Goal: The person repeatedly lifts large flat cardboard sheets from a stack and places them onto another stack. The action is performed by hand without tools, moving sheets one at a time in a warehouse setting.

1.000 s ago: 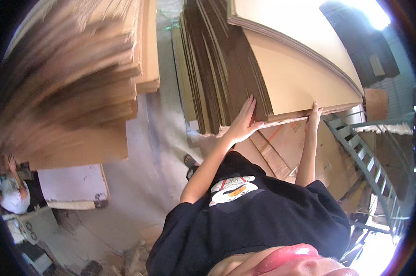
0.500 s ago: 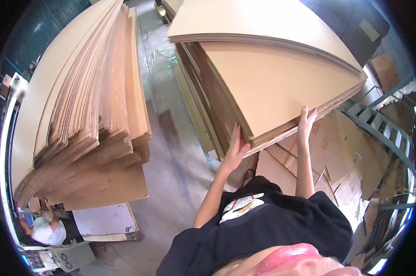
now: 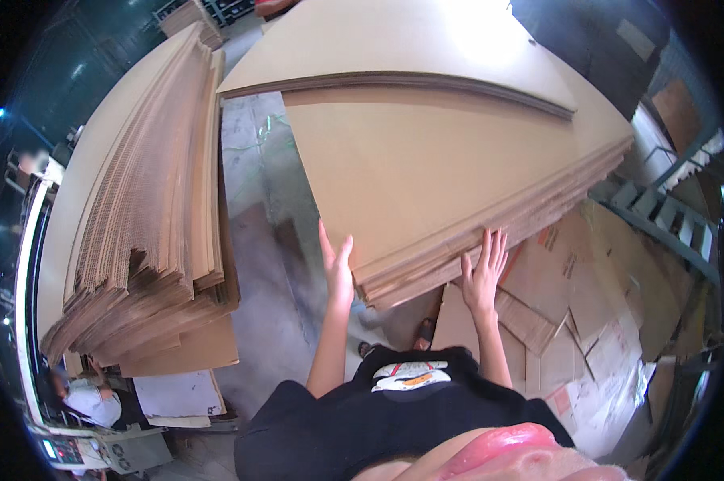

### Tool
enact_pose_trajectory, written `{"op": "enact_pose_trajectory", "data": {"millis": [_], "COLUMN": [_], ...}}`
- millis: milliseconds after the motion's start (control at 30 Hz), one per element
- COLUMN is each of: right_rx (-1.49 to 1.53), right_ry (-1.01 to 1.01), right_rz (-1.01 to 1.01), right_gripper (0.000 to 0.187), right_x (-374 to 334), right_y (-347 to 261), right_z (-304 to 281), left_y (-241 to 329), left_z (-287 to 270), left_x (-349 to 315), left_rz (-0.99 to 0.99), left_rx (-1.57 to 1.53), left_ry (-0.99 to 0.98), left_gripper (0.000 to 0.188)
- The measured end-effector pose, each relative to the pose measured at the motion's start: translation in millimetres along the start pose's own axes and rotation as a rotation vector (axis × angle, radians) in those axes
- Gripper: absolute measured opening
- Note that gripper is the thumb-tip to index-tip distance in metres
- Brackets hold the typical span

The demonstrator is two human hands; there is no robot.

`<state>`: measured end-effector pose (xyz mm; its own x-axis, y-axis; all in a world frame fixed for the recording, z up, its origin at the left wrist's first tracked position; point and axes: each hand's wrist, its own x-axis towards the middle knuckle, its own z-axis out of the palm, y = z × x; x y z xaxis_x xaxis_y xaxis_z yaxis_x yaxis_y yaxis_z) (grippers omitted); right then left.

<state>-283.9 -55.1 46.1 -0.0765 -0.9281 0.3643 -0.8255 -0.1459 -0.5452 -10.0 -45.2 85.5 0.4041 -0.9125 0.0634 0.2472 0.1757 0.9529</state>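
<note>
In front of me is a tall stack of large brown cardboard sheets (image 3: pixel 434 176), its near corner pointing toward me. Another bundle of cardboard sheets (image 3: pixel 410 48) lies on top of it, set back and at an angle. My left hand (image 3: pixel 339 268) is at the stack's left side by the near corner, with fingers stretched up and thumb apart. Against the front edge lies my right hand (image 3: pixel 482 276), its fingers extended and spread along the sheet ends. Both hands are open and neither is wrapped round a sheet.
A second tall stack of cardboard (image 3: pixel 137 208) with uneven edges stands on the left, across a strip of concrete floor (image 3: pixel 270 276). Loose cardboard (image 3: pixel 574 280) and clear plastic (image 3: pixel 618 401) lie at the right, near metal steps (image 3: pixel 658 212). A person (image 3: pixel 93 401) is at the lower left.
The upper sheets of the stack in front have shifted left, covering its side. My left hand has moved left along with the corner; my right hand has gone from the top edge to the front face.
</note>
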Motion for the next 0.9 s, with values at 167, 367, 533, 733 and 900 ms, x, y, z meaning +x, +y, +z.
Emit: {"op": "enact_pose_trajectory", "data": {"millis": [167, 367, 533, 733, 900], "right_rx": [0.139, 0.177, 0.204, 0.164, 0.140], "right_ry": [0.040, 0.111, 0.148, 0.140, 0.131], "right_rz": [-0.064, -0.128, -0.120, -0.138, -0.152], "right_gripper": [0.077, 0.077, 0.076, 0.076, 0.076], "right_x": [0.8, 2.7, 1.1, 2.2, 0.9], "right_y": [13.6, 14.4, 15.8, 24.0, 26.4], "right_z": [4.5, 12.0, 16.4, 14.1, 17.6], "left_y": [1.2, -2.8, -14.4, -11.5, -12.7], "left_z": [3.6, 0.4, -2.0, 8.5, 6.0], "left_x": [-5.3, -8.0, -6.7, -9.0, -7.9], "left_rz": [-0.130, -0.108, -0.083, -0.048, -0.012], "left_rx": [-0.198, -0.161, -0.148, -0.194, -0.168], "left_ry": [0.014, 0.053, 0.092, 0.102, 0.116], "left_gripper": [0.072, 0.073, 0.064, 0.060, 0.057]}}
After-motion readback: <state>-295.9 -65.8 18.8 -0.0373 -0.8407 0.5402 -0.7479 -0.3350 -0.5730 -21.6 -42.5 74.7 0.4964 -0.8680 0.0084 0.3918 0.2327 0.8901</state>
